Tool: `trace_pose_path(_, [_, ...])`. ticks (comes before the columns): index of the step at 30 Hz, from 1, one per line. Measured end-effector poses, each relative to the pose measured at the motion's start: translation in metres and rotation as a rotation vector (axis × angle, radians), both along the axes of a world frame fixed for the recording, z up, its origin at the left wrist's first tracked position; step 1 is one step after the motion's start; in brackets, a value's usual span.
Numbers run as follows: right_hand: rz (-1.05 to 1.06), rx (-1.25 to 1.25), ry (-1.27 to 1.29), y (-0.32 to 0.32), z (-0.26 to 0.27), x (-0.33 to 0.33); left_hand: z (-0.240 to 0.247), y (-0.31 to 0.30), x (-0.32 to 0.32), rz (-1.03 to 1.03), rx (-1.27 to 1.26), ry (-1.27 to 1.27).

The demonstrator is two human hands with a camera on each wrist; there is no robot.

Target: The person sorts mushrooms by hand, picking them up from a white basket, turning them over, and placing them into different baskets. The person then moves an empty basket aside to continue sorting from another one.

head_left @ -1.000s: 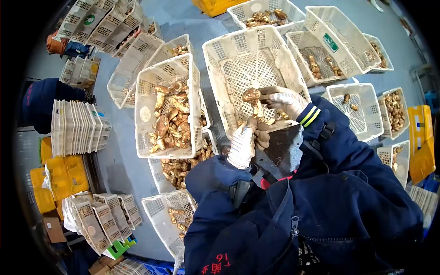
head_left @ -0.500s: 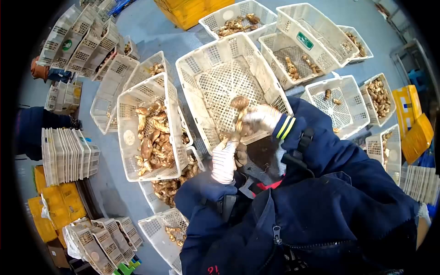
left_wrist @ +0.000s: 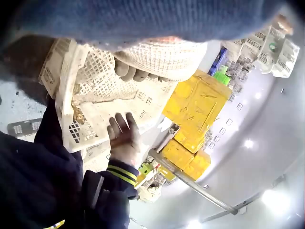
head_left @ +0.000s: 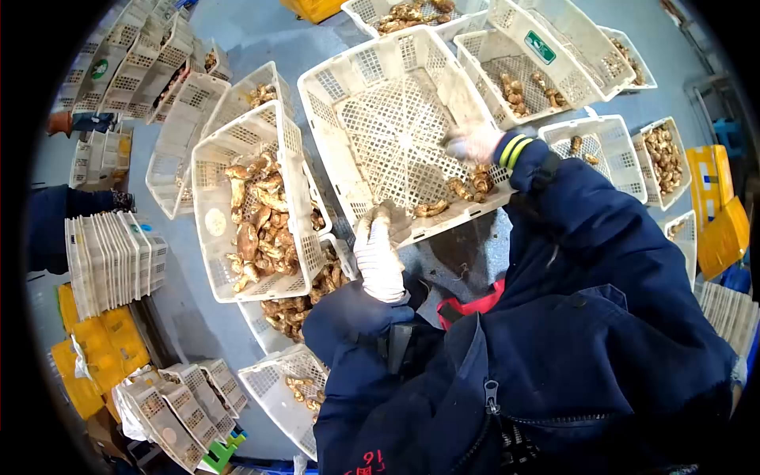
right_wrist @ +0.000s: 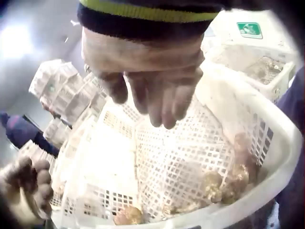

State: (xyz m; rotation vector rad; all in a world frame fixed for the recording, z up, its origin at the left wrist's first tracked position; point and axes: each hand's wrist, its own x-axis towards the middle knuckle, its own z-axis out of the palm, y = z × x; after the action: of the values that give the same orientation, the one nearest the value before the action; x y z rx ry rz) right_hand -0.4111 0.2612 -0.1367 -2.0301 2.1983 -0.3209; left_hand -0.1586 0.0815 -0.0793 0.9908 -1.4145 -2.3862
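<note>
A white plastic crate point(head_left: 315, 119) with a lattice floor stands before the person. Along its near side lie several brown mushrooms point(head_left: 431, 209), also seen in the right wrist view as a cluster of mushrooms point(right_wrist: 233, 183). My right hand point(head_left: 473, 144), in a glove with darkened fingers, hovers over the crate's right part, fingers extended and nothing in them; the head view blurs it. The gloved left hand point(head_left: 380, 255) is at the crate's near left corner. In the right wrist view this left hand point(right_wrist: 29, 188) has loosely bent fingers and no mushroom showing in it.
Left of the crate stands another crate point(head_left: 207, 178) heaped with mushrooms, above a further filled one. More crates point(head_left: 507, 47) with a few mushrooms are behind and to the right. Nested crates point(head_left: 111, 261) and yellow boxes point(head_left: 99, 340) stand at far left.
The mushroom that both hands held upright over the crate is out of them. My right hand has moved away from the left, further over the crate; the left stays near the corner.
</note>
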Motion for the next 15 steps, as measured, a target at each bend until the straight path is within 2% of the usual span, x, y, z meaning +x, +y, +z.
trace_pose_path(1, [-0.579, 0.486, -0.481, -0.027, 0.047, 0.035, 0.0, 0.0, -0.001, -0.014, 0.008, 0.003])
trace_pose_path(2, [-0.501, 0.57, -0.41, -0.033, 0.006, 0.031, 0.002, 0.0, -0.001, -0.024, 0.015, 0.006])
trace_pose_path(3, [-0.484, 0.69, -0.322, -0.041, -0.002, 0.036, 0.013, 0.0, 0.0, -0.022, 0.058, 0.018])
trace_pose_path(5, [0.021, 0.771, -0.141, -0.056, -0.023, 0.028, 0.007, -0.004, 0.002, -0.021, 0.086, 0.018])
trace_pose_path(6, [-0.086, 0.831, -0.13, -0.062, -0.036, 0.029, 0.006, -0.006, 0.006, -0.059, 0.025, 0.055])
trace_pose_path(8, [-0.017, 0.897, -0.116, -0.066, -0.055, 0.021, 0.005, -0.011, 0.011, -0.12, -0.168, 0.113])
trace_pose_path(9, [-0.019, 0.923, -0.111, -0.068, -0.053, 0.02, 0.007, -0.013, 0.009, -0.087, -0.033, 0.054])
trace_pose_path(10, [-0.261, 0.963, -0.2, -0.068, -0.09, 0.015, 0.008, -0.015, 0.007, -0.041, 0.101, -0.005])
trace_pose_path(11, [-0.312, 1.075, -0.23, -0.073, -0.089, 0.016, -0.003, -0.015, 0.008, -0.012, 0.04, 0.011])
trace_pose_path(12, [-0.344, 1.094, -0.207, -0.072, -0.087, 0.021, -0.012, -0.019, 0.012, -0.072, -0.183, 0.004])
trace_pose_path(13, [-0.378, 1.111, -0.183, -0.075, -0.074, 0.028, -0.012, -0.021, 0.014, -0.106, -0.323, 0.005])
trace_pose_path(15, [-0.356, 1.101, -0.247, -0.074, -0.082, 0.027, -0.008, -0.022, 0.016, -0.131, -0.527, 0.006])
